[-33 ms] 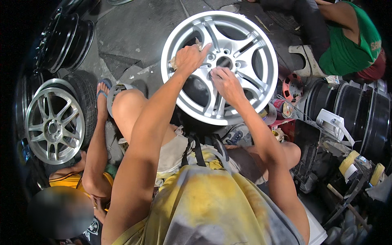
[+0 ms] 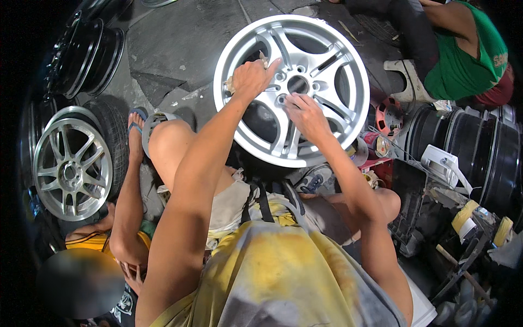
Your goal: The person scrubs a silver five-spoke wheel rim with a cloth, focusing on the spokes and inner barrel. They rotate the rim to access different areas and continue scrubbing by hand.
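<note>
A silver alloy wheel rim (image 2: 360, 92) with split spokes lies in front of me, tilted toward my lap. My left hand (image 2: 251, 80) rests over its left spokes, closed on a crumpled tan piece of cloth or paper (image 2: 229, 85). A bit of it shows beside the thumb and index finger, and the rest is hidden. My right hand (image 2: 306, 115) touches the face just below the center hole, its fingers extended and slightly apart over a lower spoke. Nothing shows in that hand, though the undersides of its fingers are hidden.
At the left stand another silver rim (image 2: 71, 171), a tire (image 2: 111, 136) and black rims (image 2: 98, 60). A person in orange sits at lower left; another in green (image 2: 463, 54) at upper right. Black rims (image 2: 452, 147), cans (image 2: 376, 144) and a clutter of tools stand at right.
My right hand has shifted slightly down and right, away from the center hole. My left hand keeps its place on the rim. The lower-left person's fingers have spread.
</note>
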